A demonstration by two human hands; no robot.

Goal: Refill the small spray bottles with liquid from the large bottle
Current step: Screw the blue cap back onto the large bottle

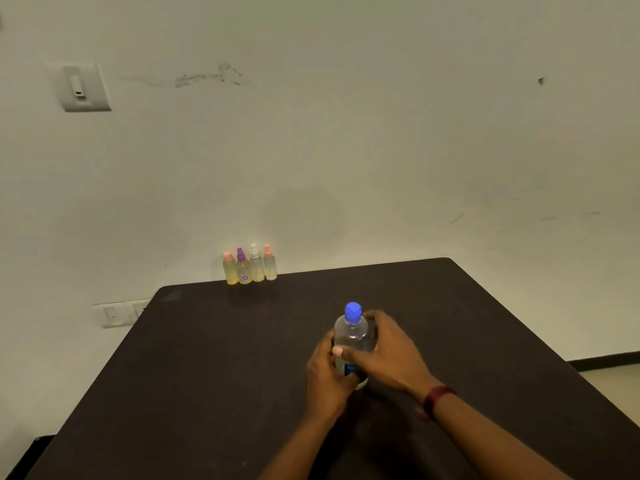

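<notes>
The large bottle (pixel 352 337) is stood upright on the tabletop (pixel 207 358), roughly midway between the left and right edges. It is held between the left hand (pixel 325 379) on its left side and the right hand (pixel 388 351) on its right. Four small spray bottles (pixel 250 266) are lined up side by side at the far edge, toward the far left corner, well apart from the large bottle, with the wall (pixel 346 150) directly behind.

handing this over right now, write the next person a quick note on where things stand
Hands: left hand and right hand both grip the large bottle, upright on the table, blue cap still on.
Four small spray bottles stand in a row at the table's far edge, tops on.
Done: nothing opened yet.
Left: uncap the large bottle, open each spray bottle, fill, close.
</notes>
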